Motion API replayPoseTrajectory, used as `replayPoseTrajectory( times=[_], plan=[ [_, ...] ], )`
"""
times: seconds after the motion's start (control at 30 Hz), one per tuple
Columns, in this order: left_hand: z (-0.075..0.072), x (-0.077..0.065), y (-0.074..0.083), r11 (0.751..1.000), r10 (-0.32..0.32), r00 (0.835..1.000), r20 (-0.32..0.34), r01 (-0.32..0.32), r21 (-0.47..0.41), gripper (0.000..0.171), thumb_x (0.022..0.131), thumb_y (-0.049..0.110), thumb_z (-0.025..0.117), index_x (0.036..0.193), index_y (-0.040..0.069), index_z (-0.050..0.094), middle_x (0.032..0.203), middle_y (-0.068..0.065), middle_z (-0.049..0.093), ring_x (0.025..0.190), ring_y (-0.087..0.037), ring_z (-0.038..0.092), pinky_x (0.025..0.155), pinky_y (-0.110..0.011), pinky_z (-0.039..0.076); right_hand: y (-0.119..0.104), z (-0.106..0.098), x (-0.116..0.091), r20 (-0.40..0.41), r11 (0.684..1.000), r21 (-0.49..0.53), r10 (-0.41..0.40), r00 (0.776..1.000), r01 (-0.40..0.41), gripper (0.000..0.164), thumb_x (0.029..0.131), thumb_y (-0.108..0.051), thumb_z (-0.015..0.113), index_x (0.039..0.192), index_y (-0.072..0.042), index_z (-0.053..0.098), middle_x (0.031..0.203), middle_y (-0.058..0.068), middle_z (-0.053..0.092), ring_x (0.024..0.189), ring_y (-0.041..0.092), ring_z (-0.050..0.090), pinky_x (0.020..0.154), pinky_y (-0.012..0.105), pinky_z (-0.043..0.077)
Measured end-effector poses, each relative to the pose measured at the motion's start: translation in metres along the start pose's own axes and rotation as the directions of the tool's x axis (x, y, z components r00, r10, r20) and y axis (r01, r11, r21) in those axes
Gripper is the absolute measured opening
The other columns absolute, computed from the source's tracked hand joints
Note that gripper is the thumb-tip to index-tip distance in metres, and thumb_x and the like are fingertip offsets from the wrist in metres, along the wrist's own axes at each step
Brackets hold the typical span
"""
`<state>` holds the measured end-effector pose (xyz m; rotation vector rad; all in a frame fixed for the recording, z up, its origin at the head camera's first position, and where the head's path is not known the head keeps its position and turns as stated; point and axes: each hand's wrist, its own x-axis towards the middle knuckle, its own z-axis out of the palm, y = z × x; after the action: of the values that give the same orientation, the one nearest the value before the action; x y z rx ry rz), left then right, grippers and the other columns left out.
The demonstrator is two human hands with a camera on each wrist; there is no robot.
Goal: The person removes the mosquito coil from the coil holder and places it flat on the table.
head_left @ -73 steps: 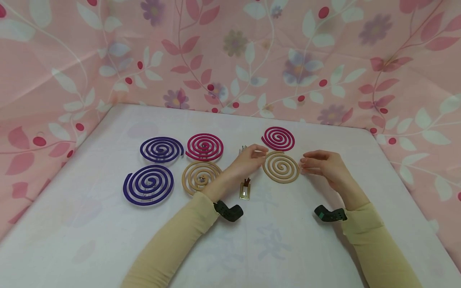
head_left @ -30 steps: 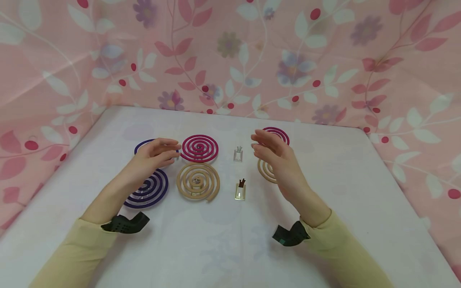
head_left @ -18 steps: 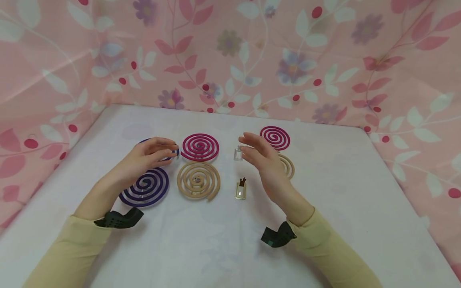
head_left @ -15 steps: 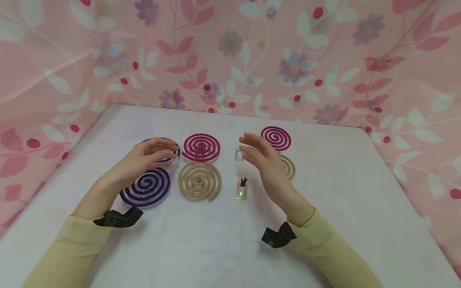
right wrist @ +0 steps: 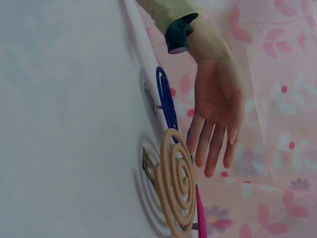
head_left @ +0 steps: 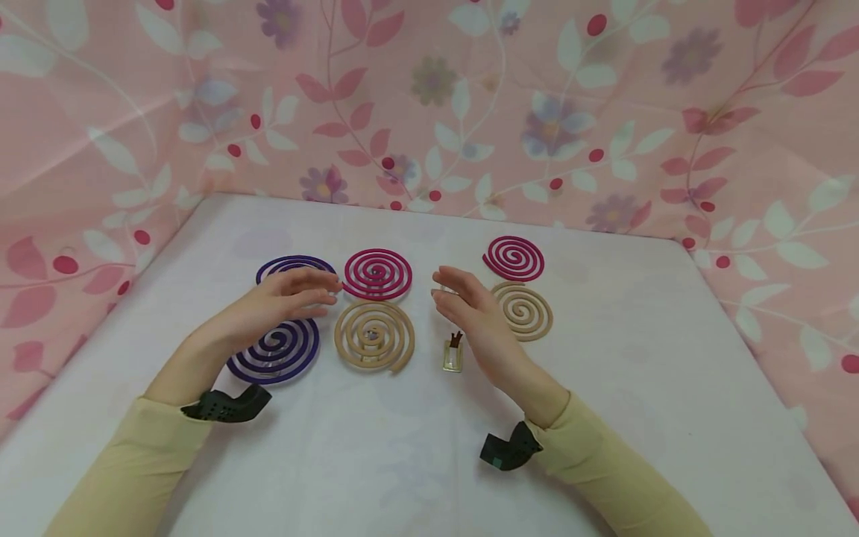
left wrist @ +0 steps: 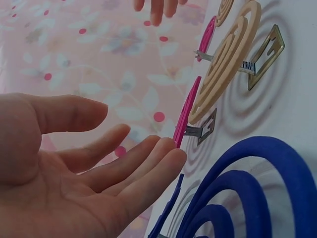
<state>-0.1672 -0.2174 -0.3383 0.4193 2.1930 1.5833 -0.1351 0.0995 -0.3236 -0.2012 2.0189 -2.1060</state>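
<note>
Several spiral mosquito coils stand on small metal stands at left: a far purple-blue coil (head_left: 295, 258), a near purple-blue coil (head_left: 275, 341), a magenta coil (head_left: 378, 271) and a tan coil (head_left: 371, 333). My left hand (head_left: 268, 302) hovers over the blue pair, palm turned inward, fingers loosely extended, holding nothing. My right hand (head_left: 493, 339) hangs in the air beside the brass-coloured stand (head_left: 452, 358), fingers relaxed, also holding nothing. It hides most of a silver stand. In the left wrist view, the left fingertips overlap the magenta coil's edge (left wrist: 187, 111); contact cannot be told.
Right of the stands, a second magenta coil (head_left: 514, 256) and a second tan coil (head_left: 520, 310) lie on the white tablecloth (head_left: 376, 462). Pink floral fabric (head_left: 429, 97) hangs behind the table. A dark camera (head_left: 231, 404) is strapped to each wrist.
From beside the right-hand tan coil, both hands have moved left: the left to the blue coils, the right towards the bare stands. Lately the right hand has dropped slightly closer to the person.
</note>
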Motion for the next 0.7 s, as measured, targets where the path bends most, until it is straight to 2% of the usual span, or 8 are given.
replayPoseTrajectory(
  times=[0.13, 0.3, 0.37, 0.5, 0.7],
  plan=[
    [0.0, 0.001, -0.002, 0.998, -0.01, 1.0, 0.024, 0.009, 0.055, 0.046, 0.104, 0.022, 0.055, 0.143, 0.0, 0.047, 0.147, -0.022, 0.048, 0.131, -0.035, 0.053, 0.102, -0.034, 0.051, 0.005, 0.004, 0.0, 0.021, 1.0, 0.009, 0.029, 0.999, -0.03, 0.05, 0.102, -0.012, 0.052, 0.148, -0.001, 0.038, 0.15, 0.015, 0.044, 0.141, 0.033, 0.043, 0.117, 0.041, 0.038],
    [0.001, -0.003, -0.002, 0.994, -0.01, 0.999, 0.033, 0.006, 0.112, 0.05, 0.1, 0.021, 0.061, 0.144, 0.003, 0.047, 0.147, -0.018, 0.051, 0.126, -0.033, 0.057, 0.105, -0.043, 0.049, 0.009, 0.006, 0.0, 0.044, 0.998, 0.021, 0.063, 0.997, -0.064, 0.049, 0.102, -0.01, 0.051, 0.147, 0.0, 0.038, 0.151, 0.017, 0.042, 0.141, 0.036, 0.042, 0.117, 0.043, 0.037],
    [0.002, -0.004, -0.002, 0.993, -0.007, 0.999, 0.036, 0.003, 0.114, 0.051, 0.099, 0.021, 0.062, 0.145, 0.004, 0.047, 0.146, -0.017, 0.051, 0.126, -0.033, 0.057, 0.107, -0.046, 0.048, 0.012, 0.007, 0.001, 0.051, 0.997, 0.035, 0.071, 0.996, -0.072, 0.048, 0.101, -0.008, 0.05, 0.147, 0.001, 0.038, 0.151, 0.02, 0.041, 0.142, 0.038, 0.04, 0.117, 0.044, 0.037],
    [0.004, -0.003, -0.004, 0.995, -0.014, 0.999, 0.052, 0.009, 0.095, 0.055, 0.098, 0.019, 0.063, 0.146, 0.001, 0.044, 0.147, -0.021, 0.05, 0.128, -0.036, 0.056, 0.105, -0.044, 0.05, 0.019, 0.009, 0.002, 0.079, 0.995, 0.031, 0.096, 0.992, -0.099, 0.05, 0.1, -0.005, 0.048, 0.148, 0.004, 0.036, 0.154, 0.025, 0.037, 0.143, 0.038, 0.038, 0.118, 0.046, 0.035],
    [0.008, 0.001, -0.007, 0.998, -0.017, 0.995, 0.094, 0.011, 0.068, 0.061, 0.097, 0.015, 0.064, 0.148, -0.006, 0.039, 0.147, -0.026, 0.048, 0.128, -0.038, 0.056, 0.1, -0.034, 0.053, 0.03, 0.014, 0.001, 0.112, 0.989, -0.058, 0.139, 0.984, -0.133, 0.052, 0.099, -0.005, 0.048, 0.149, 0.004, 0.034, 0.155, 0.024, 0.036, 0.144, 0.038, 0.037, 0.118, 0.051, 0.034]
  ],
)
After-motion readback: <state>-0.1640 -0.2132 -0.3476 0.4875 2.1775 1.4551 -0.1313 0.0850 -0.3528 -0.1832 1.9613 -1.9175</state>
